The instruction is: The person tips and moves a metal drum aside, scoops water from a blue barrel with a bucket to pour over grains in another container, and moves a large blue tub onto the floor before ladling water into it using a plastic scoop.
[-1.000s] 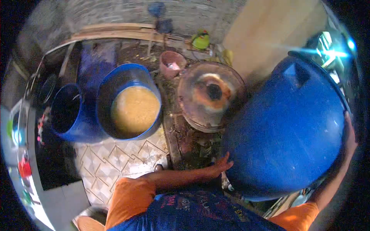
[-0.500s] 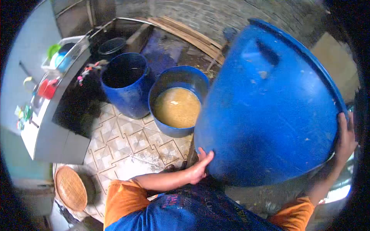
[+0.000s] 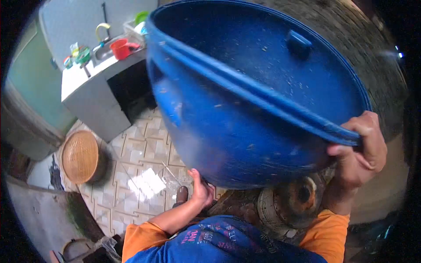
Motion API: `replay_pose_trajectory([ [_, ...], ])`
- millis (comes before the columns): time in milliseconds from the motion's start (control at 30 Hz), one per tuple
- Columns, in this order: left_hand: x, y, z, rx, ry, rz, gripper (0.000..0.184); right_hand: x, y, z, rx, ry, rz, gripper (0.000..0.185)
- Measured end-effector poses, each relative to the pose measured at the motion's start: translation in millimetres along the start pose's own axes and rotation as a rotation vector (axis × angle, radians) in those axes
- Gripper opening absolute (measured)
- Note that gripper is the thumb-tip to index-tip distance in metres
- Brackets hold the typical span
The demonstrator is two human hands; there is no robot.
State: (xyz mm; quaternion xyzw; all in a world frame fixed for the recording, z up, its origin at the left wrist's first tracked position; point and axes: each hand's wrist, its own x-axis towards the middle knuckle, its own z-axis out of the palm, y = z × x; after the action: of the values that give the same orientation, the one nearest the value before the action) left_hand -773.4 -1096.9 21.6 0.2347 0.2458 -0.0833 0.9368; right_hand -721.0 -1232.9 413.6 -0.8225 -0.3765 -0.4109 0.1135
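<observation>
A large blue plastic tub hangs tilted in front of me, its mouth facing up and away and showing light specks on the inner wall. My right hand is closed on the rim at the tub's right side, thumb and fingers clamping the edge. Low on the left, my left hand holds the tub from underneath near its base. The thumb of that hand points up, and its other fingers are partly hidden behind the palm and the tub.
On the left a counter carries a sink, a red dipper and small containers. A woven basket stands on the wet tiled floor. Below the tub sits a round, worn drum-like object. A brick wall rises behind.
The tub has swung left and turned so that its mouth shows instead of its side. My view has shifted left. The tubs standing on the floor are out of sight.
</observation>
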Motion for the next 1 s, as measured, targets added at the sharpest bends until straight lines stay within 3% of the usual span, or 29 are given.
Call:
replay_pose_trajectory([
  [100, 7.3, 28.1, -43.2, -0.067, 0.109, 0.124, 0.089, 23.6, -17.9, 50.2, 0.128, -0.078, -0.119, 0.036],
  [167, -21.7, 54.3, -108.9, -0.103, 0.126, 0.144, 0.090, 23.3, -84.4, 74.1, 0.193, -0.078, -0.197, 0.036],
  [267, -111.8, 101.1, -237.1, -0.171, 0.172, 0.239, 0.092, 1.1, -260.9, 94.8, 0.260, -0.093, -0.265, 0.033],
  [400, -271.3, 169.2, -470.1, -0.239, 0.066, -0.006, 0.098, -63.6, -557.5, 113.0, 0.304, -0.199, -0.220, 0.029],
  [467, -345.7, 206.2, -559.1, -0.414, 0.234, -0.119, 0.102, -100.0, -694.3, 131.9, 0.334, -0.227, -0.189, 0.028],
  [567, -400.1, 236.7, -685.5, -0.444, 0.174, -0.099, 0.102, -145.1, -836.5, 168.2, 0.318, -0.292, -0.138, 0.028],
  [700, -363.7, 221.3, -777.6, -0.494, 0.196, -0.039, 0.096, -173.9, -862.3, 250.6, 0.374, -0.348, -0.039, 0.029],
  [833, -338.3, 224.1, -787.5, -0.489, 0.407, -0.007, 0.087, -210.8, -866.3, 322.1, 0.427, -0.460, -0.012, 0.027],
  [1000, -300.8, 230.2, -810.2, -0.475, 0.460, 0.027, 0.081, -248.7, -875.1, 398.0, 0.472, -0.516, 0.021, 0.024],
])
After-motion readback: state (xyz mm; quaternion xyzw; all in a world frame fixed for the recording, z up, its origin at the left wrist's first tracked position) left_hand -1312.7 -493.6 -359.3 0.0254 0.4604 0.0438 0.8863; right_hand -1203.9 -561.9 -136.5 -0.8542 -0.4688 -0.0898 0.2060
